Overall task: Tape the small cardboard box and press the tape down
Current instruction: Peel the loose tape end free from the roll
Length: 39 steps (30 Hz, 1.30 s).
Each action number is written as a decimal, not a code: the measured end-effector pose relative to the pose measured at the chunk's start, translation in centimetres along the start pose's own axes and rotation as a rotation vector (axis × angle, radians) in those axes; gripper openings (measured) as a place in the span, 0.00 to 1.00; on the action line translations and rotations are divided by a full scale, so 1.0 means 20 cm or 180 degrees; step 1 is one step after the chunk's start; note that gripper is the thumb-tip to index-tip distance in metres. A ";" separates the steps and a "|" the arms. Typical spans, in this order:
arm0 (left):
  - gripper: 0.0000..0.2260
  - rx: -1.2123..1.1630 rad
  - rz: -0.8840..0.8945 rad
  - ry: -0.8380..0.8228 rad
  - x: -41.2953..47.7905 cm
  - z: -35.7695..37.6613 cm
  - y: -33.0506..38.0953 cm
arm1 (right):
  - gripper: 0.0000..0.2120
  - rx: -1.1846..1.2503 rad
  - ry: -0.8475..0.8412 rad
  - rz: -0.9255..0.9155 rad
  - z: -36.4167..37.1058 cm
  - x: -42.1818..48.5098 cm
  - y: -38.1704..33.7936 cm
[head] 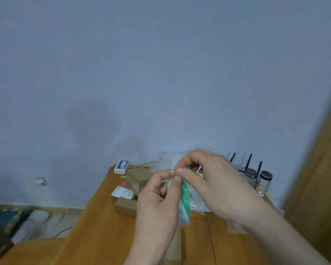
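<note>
My left hand and my right hand are raised together above the wooden table. Both pinch the top edge of a green-and-white tape roll, which hangs between them, seen edge-on. A small cardboard box sits on the table just left of my left hand, with a white printed label at its top. A second, taller brown box stands behind it. Another cardboard piece lies below my left wrist, mostly hidden.
A white device with yellow-green wires lies at the table's far edge. Crinkled clear plastic sits behind my hands. Two glass jars and a black router with antennas stand at the right. A wooden panel rises far right.
</note>
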<state>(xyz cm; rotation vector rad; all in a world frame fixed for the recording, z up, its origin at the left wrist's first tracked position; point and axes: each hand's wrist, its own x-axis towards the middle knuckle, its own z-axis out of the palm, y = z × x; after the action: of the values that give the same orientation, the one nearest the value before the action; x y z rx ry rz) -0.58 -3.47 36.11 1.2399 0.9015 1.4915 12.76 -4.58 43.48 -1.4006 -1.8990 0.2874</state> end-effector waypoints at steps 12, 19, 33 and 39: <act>0.09 -0.0038 -0.0186 -0.0431 0.01 -0.03 -0.03 | 0.05 -0.1124 0.0002 -0.0478 0.05 0.02 0.02; 0.17 -0.0019 -0.0301 -0.0699 0.04 -0.06 0.01 | 0.05 -0.1276 0.0048 -0.0672 0.06 0.03 0.05; 0.08 0.0045 -0.0381 -0.0606 0.03 -0.09 -0.08 | 0.05 -0.0876 -0.0247 -0.0649 0.00 0.03 0.01; 0.08 0.0349 -0.0188 -0.0544 0.00 -0.06 -0.08 | 0.04 -0.0473 -0.0598 -0.0122 -0.10 0.06 -0.01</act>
<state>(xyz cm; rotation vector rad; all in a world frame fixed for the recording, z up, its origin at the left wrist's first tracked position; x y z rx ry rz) -1.45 -2.97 34.43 1.3861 0.9070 1.2827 13.83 -4.04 45.53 -1.4761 -2.1357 0.2719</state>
